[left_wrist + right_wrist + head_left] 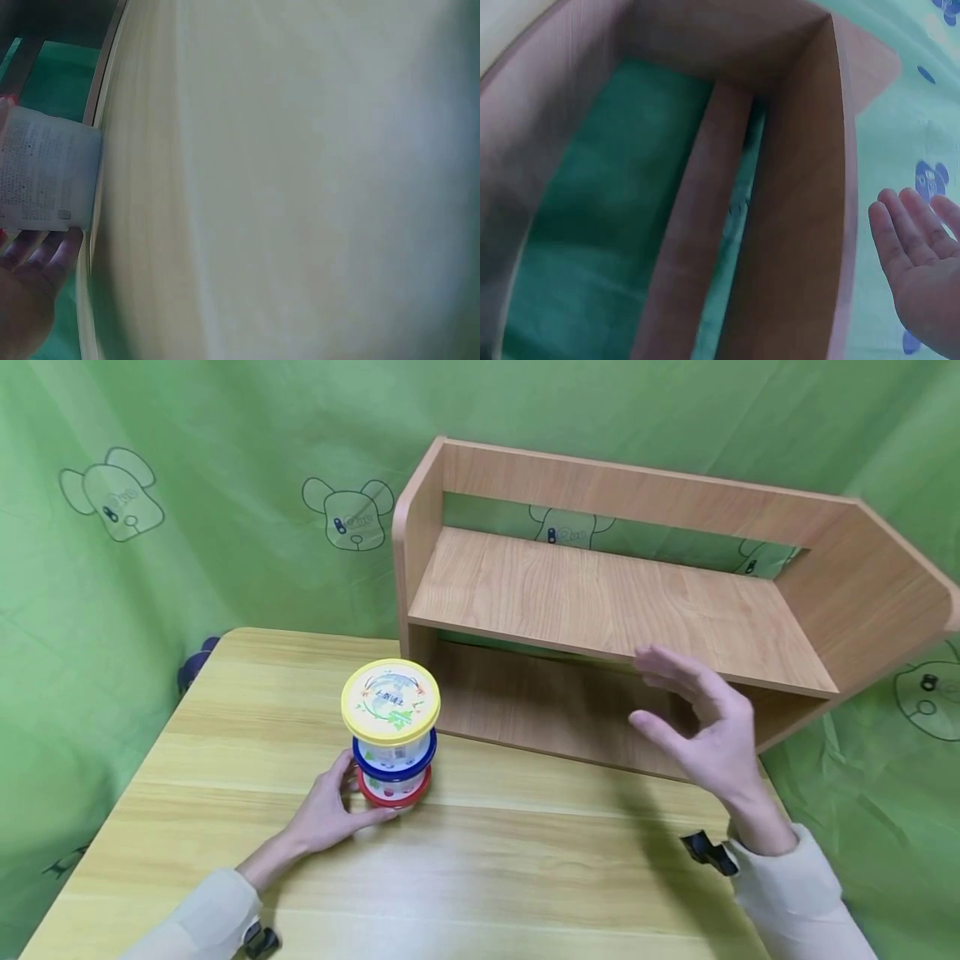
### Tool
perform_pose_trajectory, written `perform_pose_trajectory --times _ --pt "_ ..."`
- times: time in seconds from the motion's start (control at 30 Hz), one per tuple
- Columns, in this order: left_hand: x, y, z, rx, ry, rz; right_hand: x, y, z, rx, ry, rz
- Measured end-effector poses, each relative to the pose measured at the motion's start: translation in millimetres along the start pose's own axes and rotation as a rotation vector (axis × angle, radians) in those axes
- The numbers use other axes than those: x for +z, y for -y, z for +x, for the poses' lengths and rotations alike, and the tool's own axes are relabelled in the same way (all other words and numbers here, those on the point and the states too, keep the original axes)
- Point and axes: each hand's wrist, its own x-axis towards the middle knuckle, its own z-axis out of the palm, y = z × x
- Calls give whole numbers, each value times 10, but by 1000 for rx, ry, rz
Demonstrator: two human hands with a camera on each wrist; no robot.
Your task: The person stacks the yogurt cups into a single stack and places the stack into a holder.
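A stack of three small round tubs stands on the table, left of the shelf's front corner. On top is the yellow-lidded tub, under it the blue-lidded tub, and lowest the red-lidded tub. My left hand holds the lowest tub, thumb along its near side and fingers round its left side. Printed text covers the wall of that tub in the left wrist view. My right hand is raised before the shelf, fingers extended and thumb apart, with nothing in it.
A two-level wooden shelf stands at the back right of the light wooden table. Its upper board bears nothing. Behind hangs a green curtain with bear outlines. Each wrist wears a black strap piece.
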Motion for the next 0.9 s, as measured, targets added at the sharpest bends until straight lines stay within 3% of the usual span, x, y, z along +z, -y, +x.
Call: perform_pose_trajectory --times 0.27,0.63,0.73,0.9 --pt "7 2 3 -6 0 12 -321 187 41 -2 -223 71" --pt "12 8 2 -16 3 6 -812 341 70 53 -573 -43" --pt "12 12 1 -16 0 8 -972 347 39 154 -615 -217" --pt "11 8 1 -12 -1 6 -1228 355 21 335 -576 -681"
